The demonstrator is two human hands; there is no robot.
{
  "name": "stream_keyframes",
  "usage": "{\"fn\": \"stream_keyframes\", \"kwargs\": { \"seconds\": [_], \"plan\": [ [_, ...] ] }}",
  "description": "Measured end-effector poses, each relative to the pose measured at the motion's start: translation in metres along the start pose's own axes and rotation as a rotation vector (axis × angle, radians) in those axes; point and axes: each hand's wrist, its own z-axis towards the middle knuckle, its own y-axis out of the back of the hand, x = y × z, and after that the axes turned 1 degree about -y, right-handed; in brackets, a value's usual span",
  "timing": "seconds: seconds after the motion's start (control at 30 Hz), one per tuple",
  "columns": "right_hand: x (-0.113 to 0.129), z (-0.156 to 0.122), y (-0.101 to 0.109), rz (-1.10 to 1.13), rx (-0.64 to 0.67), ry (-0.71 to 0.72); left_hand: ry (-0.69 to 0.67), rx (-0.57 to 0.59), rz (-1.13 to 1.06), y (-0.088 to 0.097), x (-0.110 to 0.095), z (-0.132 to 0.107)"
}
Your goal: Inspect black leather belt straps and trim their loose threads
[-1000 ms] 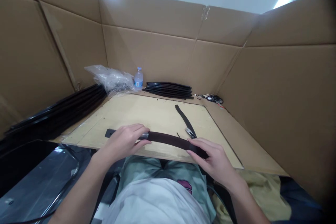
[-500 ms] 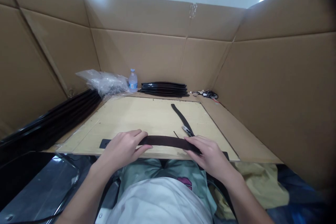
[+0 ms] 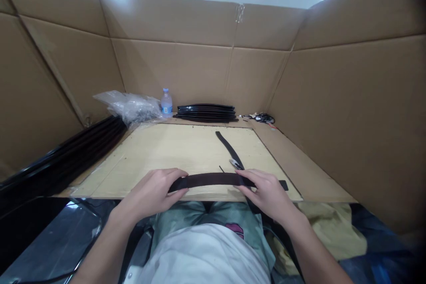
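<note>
A dark brown flat strap (image 3: 213, 179) stretches between my two hands over the board's front edge, bowed slightly upward. My left hand (image 3: 159, 190) pinches its left part between thumb and fingers and hides that end. With thumb and fingers my right hand (image 3: 261, 186) grips the other side, and the strap's squared tip sticks out past it. Just behind the right hand lies a small cutting tool with a shiny metal blade (image 3: 235, 163), partly hidden. A second dark strip (image 3: 228, 145) runs along the board under the tool toward that hand. Beside them is a thin dark piece (image 3: 221, 169).
The pale board (image 3: 166, 151) covers the table within cardboard walls (image 3: 173, 66). Long black strips (image 3: 83, 151) are piled at left, near a clear plastic bag (image 3: 133, 106) and a water bottle (image 3: 167, 104). Stacked black strips (image 3: 206, 113) and tangled cords (image 3: 264, 118) lie at the back.
The strap's left end, visible beyond my left hand before, is now hidden. Its right tip shows more clearly past my right hand and sits a little higher. The view has shifted slightly.
</note>
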Motion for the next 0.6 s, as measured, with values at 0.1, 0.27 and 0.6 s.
{"fn": "stream_keyframes", "kwargs": {
  "seconds": [0.1, 0.27, 0.6],
  "plan": [
    [-0.0004, -0.0003, -0.0005, 0.0, 0.004, 0.003, -0.019, 0.013, 0.021, 0.001, -0.0013, -0.0009],
    [0.0018, -0.0009, 0.0011, 0.021, -0.017, 0.047, -0.046, 0.013, 0.099, 0.0017, -0.0018, -0.002],
    [0.0063, -0.0014, 0.0007, 0.067, -0.002, 0.082, -0.07, -0.01, 0.201, -0.0019, 0.0013, -0.003]
  ]
}}
